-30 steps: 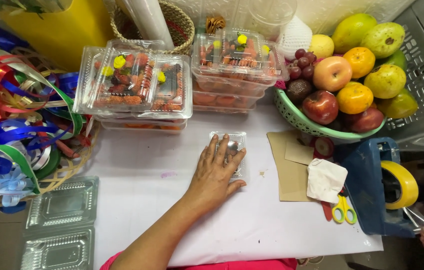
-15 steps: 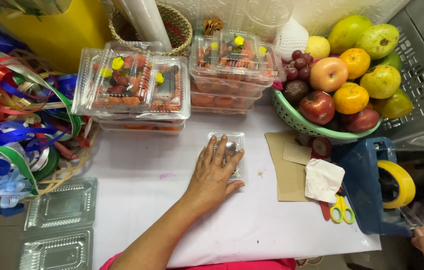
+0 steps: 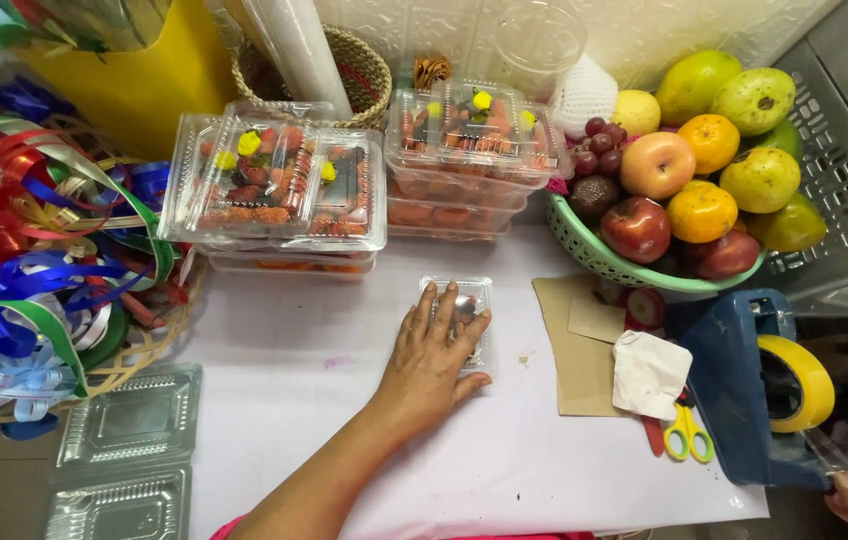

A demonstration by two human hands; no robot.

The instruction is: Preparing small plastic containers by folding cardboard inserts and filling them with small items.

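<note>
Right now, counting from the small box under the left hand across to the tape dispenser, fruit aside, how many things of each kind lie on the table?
Small clear box: 1
Brown paper pieces: 2
White cloth: 1
Scissors: 1
Blue tape dispenser: 1
Total: 6

Under your left hand (image 3: pixel 431 352) lies a small clear, glossy plastic box (image 3: pixel 458 318). Your table cover (image 3: pixel 274 340) looks matt white. To the right you have dull brown paper (image 3: pixel 574 350) and a glossy yellow tape roll (image 3: pixel 797 383); far left, shiny satin-like ribbons (image 3: pixel 24 250).
</note>
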